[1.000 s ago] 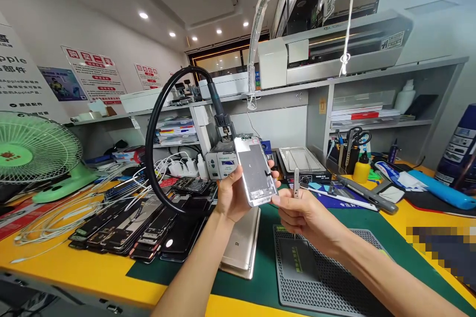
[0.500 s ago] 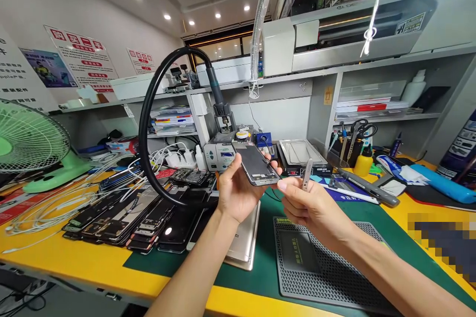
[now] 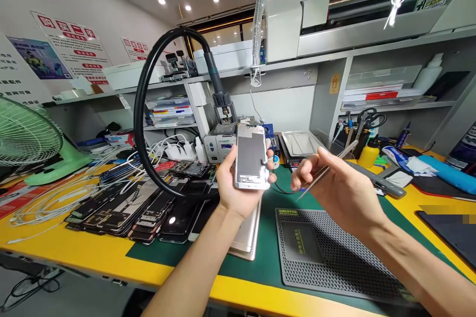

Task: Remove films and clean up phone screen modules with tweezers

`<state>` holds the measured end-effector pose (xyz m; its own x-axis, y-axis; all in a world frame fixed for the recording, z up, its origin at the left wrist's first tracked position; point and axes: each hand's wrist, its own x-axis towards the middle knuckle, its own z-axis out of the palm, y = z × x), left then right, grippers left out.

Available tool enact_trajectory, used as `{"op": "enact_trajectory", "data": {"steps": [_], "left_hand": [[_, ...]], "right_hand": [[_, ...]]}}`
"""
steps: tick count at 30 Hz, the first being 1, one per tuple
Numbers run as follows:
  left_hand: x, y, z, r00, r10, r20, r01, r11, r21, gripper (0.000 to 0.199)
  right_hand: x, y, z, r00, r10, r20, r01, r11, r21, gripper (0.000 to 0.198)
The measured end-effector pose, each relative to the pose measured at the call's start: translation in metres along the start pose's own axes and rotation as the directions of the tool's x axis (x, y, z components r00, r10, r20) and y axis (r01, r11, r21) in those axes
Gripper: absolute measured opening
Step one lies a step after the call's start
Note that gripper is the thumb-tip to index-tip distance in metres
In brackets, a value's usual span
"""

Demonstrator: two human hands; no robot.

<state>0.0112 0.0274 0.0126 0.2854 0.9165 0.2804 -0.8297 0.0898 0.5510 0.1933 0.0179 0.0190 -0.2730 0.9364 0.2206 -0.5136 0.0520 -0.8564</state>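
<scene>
My left hand (image 3: 240, 200) is closed round the edges of a phone screen (image 3: 251, 156), thumb on one side and fingertips on the other. The screen's dark inner face with its pale frame is turned towards me, tilted upright above the mat. Off to the right, my right hand (image 3: 344, 190) holds slim metal tweezers (image 3: 313, 182), the pointed end slanting down to the left. A gap separates the tweezers from the screen. Below my left wrist lies a gold phone (image 3: 246, 237), partly covered by my arm.
A grey perforated pad (image 3: 334, 257) lies on the green mat (image 3: 266, 270). Stacks of phone parts (image 3: 111, 208) and white cables fill the left side. A black hose (image 3: 138, 119) loops up from the bench. A yellow bottle (image 3: 368, 154) and scissors stand at right.
The screen has been turned more upright and faces me. My right hand has drawn back from its lower edge to the right, and the tweezers have swung to a slant. The view has shifted slightly.
</scene>
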Motion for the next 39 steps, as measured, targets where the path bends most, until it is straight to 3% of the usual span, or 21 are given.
{"op": "enact_trajectory", "data": {"steps": [3,7,15,30,39], "left_hand": [[-0.001,-0.002,0.002,0.999,0.024,0.036,-0.026,0.998,0.050,0.060],[-0.004,-0.002,0.003,0.996,0.048,0.077,-0.056,0.993,0.104,0.064],[-0.007,-0.002,0.004,0.995,0.026,0.096,-0.036,0.994,0.107,0.066],[-0.014,-0.004,0.014,0.977,0.012,0.214,-0.061,0.972,0.227,0.059],[-0.015,-0.003,0.013,0.984,-0.002,0.180,-0.045,0.965,0.258,0.057]], "right_hand": [[0.001,-0.002,0.002,0.998,-0.048,-0.042,0.045,0.996,-0.071,0.044],[-0.003,0.004,0.002,0.998,0.059,0.016,-0.055,0.981,-0.188,0.056],[-0.006,0.011,0.001,0.990,-0.036,0.135,0.068,0.969,-0.238,0.027],[-0.007,0.011,0.004,0.983,-0.018,0.183,0.052,0.982,-0.183,0.023],[-0.007,0.012,0.002,0.983,0.008,0.182,0.020,0.988,-0.151,0.022]]}}
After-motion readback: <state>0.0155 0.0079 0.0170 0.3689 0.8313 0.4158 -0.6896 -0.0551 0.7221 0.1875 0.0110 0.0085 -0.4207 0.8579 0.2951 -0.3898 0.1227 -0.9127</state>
